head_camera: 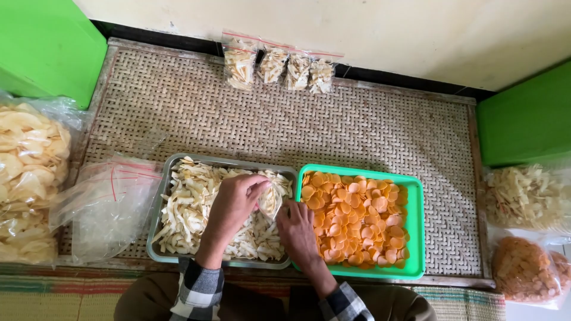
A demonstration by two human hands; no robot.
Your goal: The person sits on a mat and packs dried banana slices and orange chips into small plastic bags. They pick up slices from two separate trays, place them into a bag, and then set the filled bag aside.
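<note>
Both my hands grip one small bag (270,201): left hand (233,205) fills it, right hand (297,229) steadies it; next, more pale chips (187,208).

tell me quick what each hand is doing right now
Left hand: closed on a small clear bag of pale crackers, over the metal tray.
Right hand: grip cannot be told, at the bag's lower edge.

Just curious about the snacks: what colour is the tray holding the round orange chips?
Bright green tray, seen clearly in the head view.
</note>
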